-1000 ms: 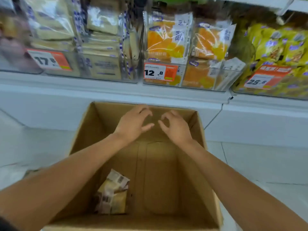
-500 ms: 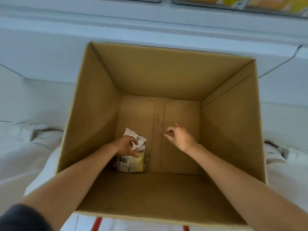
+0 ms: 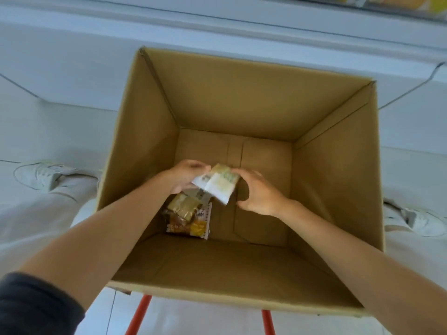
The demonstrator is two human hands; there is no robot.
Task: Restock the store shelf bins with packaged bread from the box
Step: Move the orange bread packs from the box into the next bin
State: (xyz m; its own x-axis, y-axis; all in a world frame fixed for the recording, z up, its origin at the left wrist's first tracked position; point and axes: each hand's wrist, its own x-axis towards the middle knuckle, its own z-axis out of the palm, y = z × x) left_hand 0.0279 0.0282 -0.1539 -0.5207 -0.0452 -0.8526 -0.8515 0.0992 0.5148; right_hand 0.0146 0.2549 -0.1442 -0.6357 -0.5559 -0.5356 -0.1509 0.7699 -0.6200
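- Broadly, from my remote seat, the biggest thing I see is the pale floor. The white shelf base runs across the top of the view, and a sliver of the shelf bins shows at the top right edge, too cropped to read.
- Next comes the cardboard box, open at the top and standing in front of the shelf base. I look straight down into it, and two red legs show under its near edge.
- Both bare forearms reach down into the box from the near side. A dark sleeve covers the left upper arm at the bottom left corner.
- One white shoe shows on the floor left of the box and the other shoe right of it.
- My left hand is low inside the box, fingers curled round the left end of a bread packet.
- My right hand grips the right end of the same packet, fingers bent over its edge; I cannot make out the thumb clearly.
- That bread packet is lifted clear of the box bottom and tilted between the two hands, a little left of the box's middle.
- A second packet lies on the box bottom, under the held one and near the left wall, its printed end towards me.
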